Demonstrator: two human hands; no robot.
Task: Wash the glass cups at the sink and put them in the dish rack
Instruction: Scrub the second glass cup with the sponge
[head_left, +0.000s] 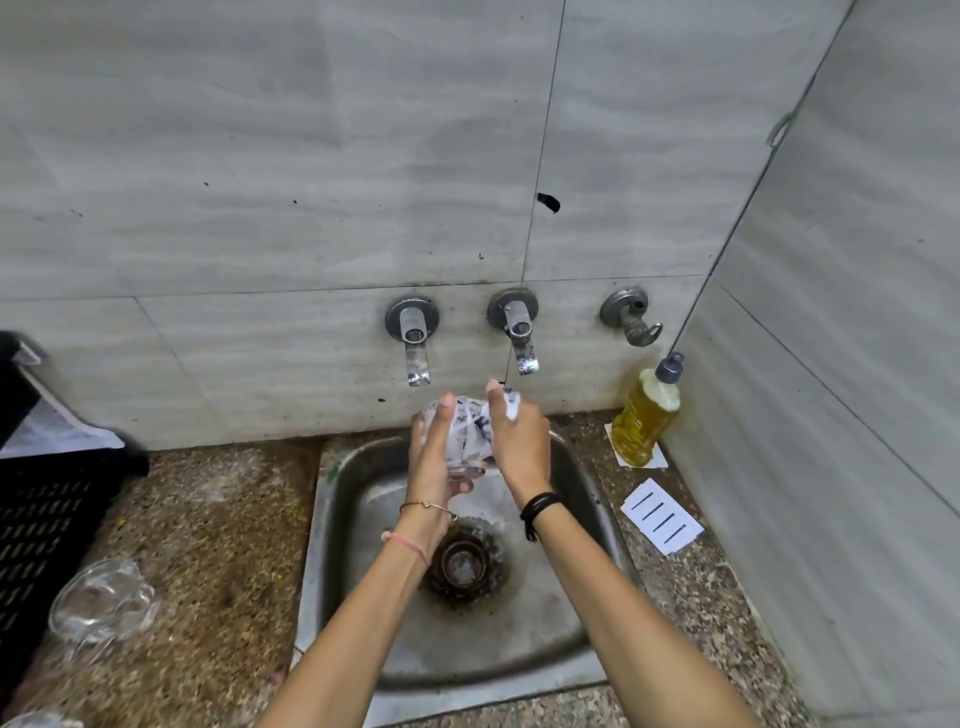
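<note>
Steel sink (545, 623) | left hand (434, 460) grips soapy glass cup (467, 436) above sink | right hand (522, 447) pinches white cloth (511, 408) against cup

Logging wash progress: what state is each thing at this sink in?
Foamy clear glass cup: held over the steel sink.
Left hand: grips that cup.
Right hand: grips a white scrubber.
Second clear glass cup: tipped on the speckled counter.
Yellow soap bottle: capped, mostly full.
</note>
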